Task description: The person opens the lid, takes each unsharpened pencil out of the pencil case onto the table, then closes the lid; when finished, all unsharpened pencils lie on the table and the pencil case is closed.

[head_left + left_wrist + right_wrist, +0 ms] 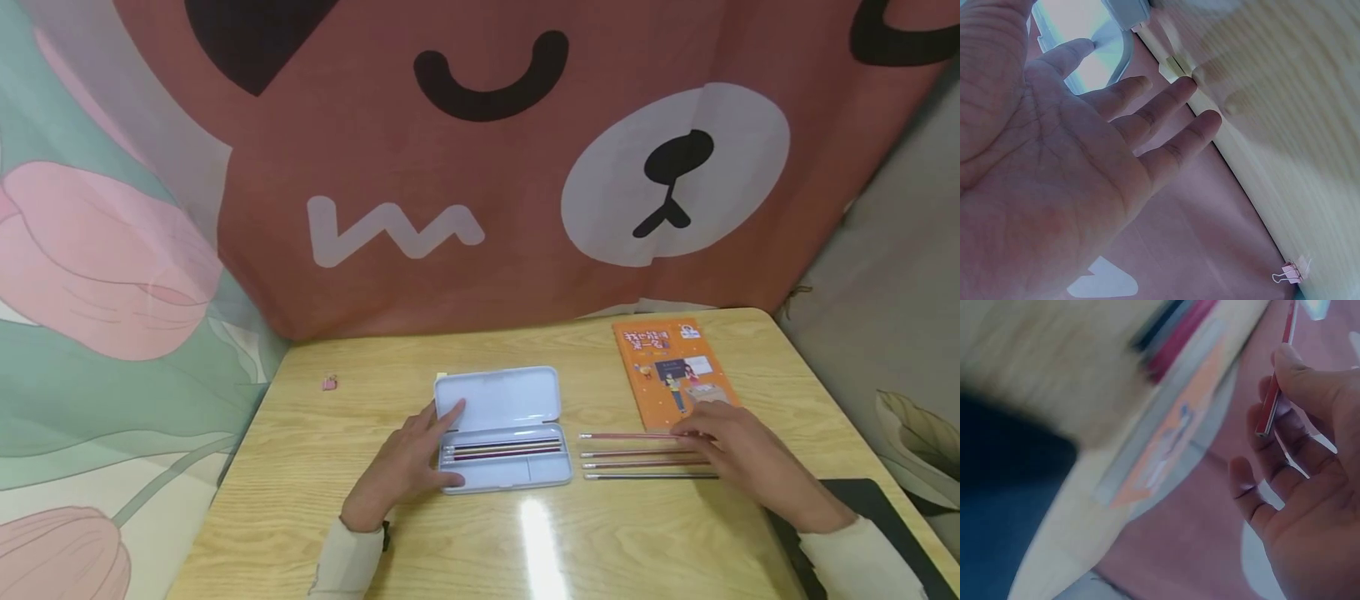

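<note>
Your left hand (405, 462), fingers spread wide, touches the open pencil case (498, 396) at its nine o'clock, slim pencils (504, 454) lying inside, while toward three o'clock three loose pencils (645, 464) lie just on the six o'clock side of the red pencil (630, 436) your right hand (738, 450) pinches.

Just a sliver of room between the pencil case (487, 482) and the pencils (645, 464); the open lid (498, 396) bars the back, left fingers (450, 414) block the left end, but it's wide open over the table (465, 542) in front, between the sleeves (347, 558).
</note>
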A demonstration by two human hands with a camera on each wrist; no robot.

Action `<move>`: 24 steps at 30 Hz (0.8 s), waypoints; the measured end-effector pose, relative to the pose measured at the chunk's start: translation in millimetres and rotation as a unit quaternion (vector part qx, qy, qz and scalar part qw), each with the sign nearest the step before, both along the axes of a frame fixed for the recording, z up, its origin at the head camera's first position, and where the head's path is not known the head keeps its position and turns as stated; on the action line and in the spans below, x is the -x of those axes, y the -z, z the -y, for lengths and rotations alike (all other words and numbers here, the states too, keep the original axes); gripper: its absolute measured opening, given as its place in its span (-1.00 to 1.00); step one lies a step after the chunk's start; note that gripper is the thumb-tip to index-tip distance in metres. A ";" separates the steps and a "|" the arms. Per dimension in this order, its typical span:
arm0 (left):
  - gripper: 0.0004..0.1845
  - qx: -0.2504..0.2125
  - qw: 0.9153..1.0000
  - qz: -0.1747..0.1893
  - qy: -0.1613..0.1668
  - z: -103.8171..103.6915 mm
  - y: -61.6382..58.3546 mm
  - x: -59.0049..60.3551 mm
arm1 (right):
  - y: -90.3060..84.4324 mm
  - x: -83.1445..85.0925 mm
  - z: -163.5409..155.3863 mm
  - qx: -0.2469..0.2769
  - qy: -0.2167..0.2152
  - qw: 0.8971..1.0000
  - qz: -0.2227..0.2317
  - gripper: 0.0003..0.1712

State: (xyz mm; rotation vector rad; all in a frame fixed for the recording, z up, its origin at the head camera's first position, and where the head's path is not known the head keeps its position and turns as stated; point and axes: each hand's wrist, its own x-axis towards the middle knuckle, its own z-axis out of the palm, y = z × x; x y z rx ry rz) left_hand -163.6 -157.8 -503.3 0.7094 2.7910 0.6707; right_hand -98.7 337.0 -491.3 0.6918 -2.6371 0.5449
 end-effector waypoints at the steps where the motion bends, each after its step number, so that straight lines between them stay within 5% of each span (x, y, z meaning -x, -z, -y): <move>1: 0.21 0.000 1.000 0.001 -0.001 0.4 0.3 0.0 | 2.5 0.7 -2.9 -0.002 0.002 1.000 0.003 -0.56; 11: 0.22 0.004 1.000 0.003 0.000 2.8 4.2 0.8 | 17.0 13.5 -3.2 -0.024 -0.005 1.000 0.010 -0.65; 19: 0.22 0.003 1.000 -0.004 0.007 2.4 4.3 2.1 | 12.3 18.5 4.2 -0.084 0.039 0.992 0.081 -0.80; 24: 0.22 0.004 1.000 -0.002 0.006 2.5 3.0 2.6 | 12.3 19.9 4.2 -0.087 0.036 0.992 0.086 -0.78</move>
